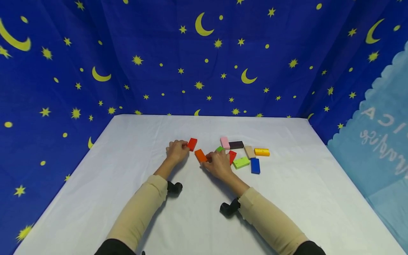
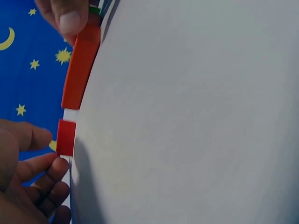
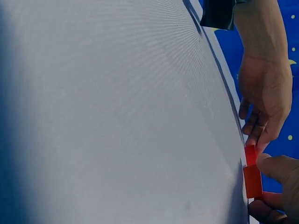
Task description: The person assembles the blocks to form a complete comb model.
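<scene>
My left hand is beside a small red block, its fingertips at the block's left edge. In the left wrist view the thumb stands slightly apart from this red block and the other fingers are loosely bent. My right hand pinches an orange block at its right end, with thumb and fingers at the block in the right wrist view. The orange block stands close to the red one there. Behind my right hand, a green block and a second red block are partly hidden.
Right of my right hand lie a pink block, a dark block, a tan block, a yellow block, a lime block and a blue block. A white cloth covers the table before a starry blue curtain.
</scene>
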A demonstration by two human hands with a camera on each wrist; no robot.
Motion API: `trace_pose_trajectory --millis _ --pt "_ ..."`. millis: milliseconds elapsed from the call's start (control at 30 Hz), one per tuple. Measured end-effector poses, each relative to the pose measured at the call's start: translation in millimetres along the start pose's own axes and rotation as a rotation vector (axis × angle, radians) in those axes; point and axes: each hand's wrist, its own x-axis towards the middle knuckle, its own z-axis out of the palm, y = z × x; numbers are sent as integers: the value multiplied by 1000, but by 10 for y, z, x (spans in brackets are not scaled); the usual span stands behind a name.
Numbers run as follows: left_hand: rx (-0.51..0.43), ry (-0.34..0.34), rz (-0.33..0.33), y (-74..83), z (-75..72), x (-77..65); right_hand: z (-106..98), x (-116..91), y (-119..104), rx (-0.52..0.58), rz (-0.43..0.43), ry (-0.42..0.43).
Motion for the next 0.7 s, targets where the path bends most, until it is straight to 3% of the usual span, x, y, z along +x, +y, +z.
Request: trace_pose_trajectory --millis 233,367,533,700 --pt "-94 -48 88 -97 -113 87 -93 67 50 24 7 -59" --pt "-112 -109 132 -150 -157 164 -138 101 94 34 -35 -84" --pt "-97 -186 132 -171 -194 250 -194 151 171 99 -88 -140" --pt "-42 -223 182 -179 -205 306 -250 245 271 115 -112 -191"
